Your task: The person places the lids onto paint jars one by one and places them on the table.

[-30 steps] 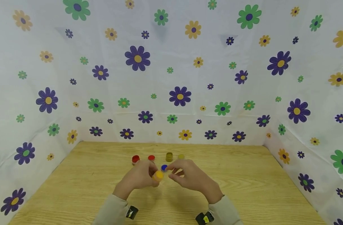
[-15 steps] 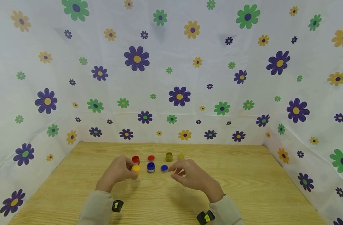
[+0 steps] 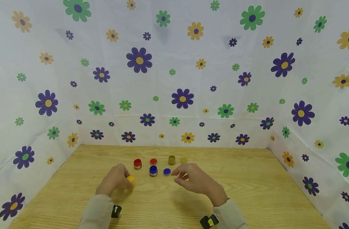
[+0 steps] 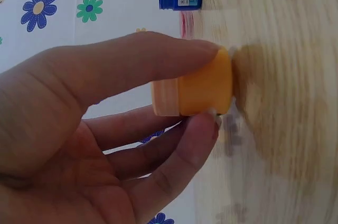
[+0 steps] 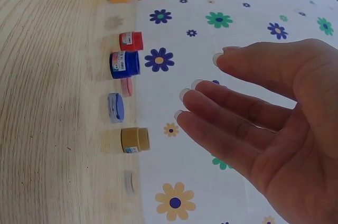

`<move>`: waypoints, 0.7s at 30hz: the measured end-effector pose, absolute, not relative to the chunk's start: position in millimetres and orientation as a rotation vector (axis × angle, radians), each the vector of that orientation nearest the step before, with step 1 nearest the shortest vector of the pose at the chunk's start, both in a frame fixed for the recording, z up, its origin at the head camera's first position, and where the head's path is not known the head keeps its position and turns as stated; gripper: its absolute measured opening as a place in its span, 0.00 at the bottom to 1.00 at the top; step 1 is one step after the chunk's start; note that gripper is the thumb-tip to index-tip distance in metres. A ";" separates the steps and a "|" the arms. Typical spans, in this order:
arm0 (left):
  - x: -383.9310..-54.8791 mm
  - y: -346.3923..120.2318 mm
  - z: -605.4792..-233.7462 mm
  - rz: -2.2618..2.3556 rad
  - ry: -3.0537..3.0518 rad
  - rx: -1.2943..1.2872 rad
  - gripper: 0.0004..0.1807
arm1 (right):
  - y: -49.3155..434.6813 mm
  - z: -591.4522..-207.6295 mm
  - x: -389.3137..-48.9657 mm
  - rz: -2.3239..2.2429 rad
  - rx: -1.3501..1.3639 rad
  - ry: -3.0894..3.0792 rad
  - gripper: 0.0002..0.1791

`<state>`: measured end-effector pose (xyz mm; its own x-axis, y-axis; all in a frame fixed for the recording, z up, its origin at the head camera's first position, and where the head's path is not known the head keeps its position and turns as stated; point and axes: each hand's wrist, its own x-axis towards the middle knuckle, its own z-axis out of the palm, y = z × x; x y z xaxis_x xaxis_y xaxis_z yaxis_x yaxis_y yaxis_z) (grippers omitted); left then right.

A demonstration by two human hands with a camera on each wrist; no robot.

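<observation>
My left hand (image 3: 114, 179) pinches a small orange-yellow paint jar (image 4: 206, 86) between thumb and fingers. A paler, see-through lid sits on its upper end. The jar is upright, its base at or just above the wood; I cannot tell whether it touches. My right hand (image 3: 195, 179) hovers over the table with fingers loosely bent and nothing in them. Nearest its fingertips lies a blue lid (image 3: 167, 172). An uncapped blue paint jar (image 3: 153, 171) stands between the two hands.
Behind stand a red paint jar (image 3: 137, 164) and an ochre one (image 3: 171, 160), both uncapped. A red lid (image 3: 153, 161) and a yellowish lid (image 3: 184, 160) lie to their right. Flower-printed cloth (image 3: 163, 79) walls the wooden table (image 3: 243, 184) at the back and sides.
My left hand has carried the orange-yellow jar leftward and down to the table, uncovering the blue jar. The right hand has barely moved.
</observation>
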<state>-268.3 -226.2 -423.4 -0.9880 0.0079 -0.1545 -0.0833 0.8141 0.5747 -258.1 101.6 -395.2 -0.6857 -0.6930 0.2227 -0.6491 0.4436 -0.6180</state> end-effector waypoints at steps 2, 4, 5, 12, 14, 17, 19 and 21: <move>-268.1 -227.9 -422.9 0.883 2.852 -0.062 0.21 | 101.7 -395.2 -258.4 -1.071 -1.217 2.619 0.11; -268.0 -228.7 -422.4 0.865 2.853 -0.064 0.22 | 101.7 -395.3 -258.5 -1.067 -1.215 2.620 0.11; -268.1 -228.8 -422.2 0.859 2.851 -0.065 0.22 | 101.7 -395.4 -258.5 -1.065 -1.215 2.621 0.11; -267.0 -226.7 -419.9 0.803 2.849 -0.087 0.24 | 101.7 -395.3 -257.9 -1.045 -1.194 2.609 0.12; -265.4 -225.0 -416.9 0.781 2.865 -0.082 0.25 | 102.3 -394.6 -257.5 -1.033 -1.192 2.613 0.12; -263.0 -218.9 -410.6 0.798 2.909 -0.055 0.26 | 104.9 -392.6 -257.5 -1.033 -1.184 2.627 0.12; -262.8 -211.4 -406.5 0.849 2.940 -0.021 0.27 | 107.3 -391.4 -257.8 -1.037 -1.171 2.644 0.12; -263.9 -201.5 -404.0 0.903 2.956 0.016 0.27 | 109.5 -390.6 -258.3 -1.049 -1.159 2.648 0.12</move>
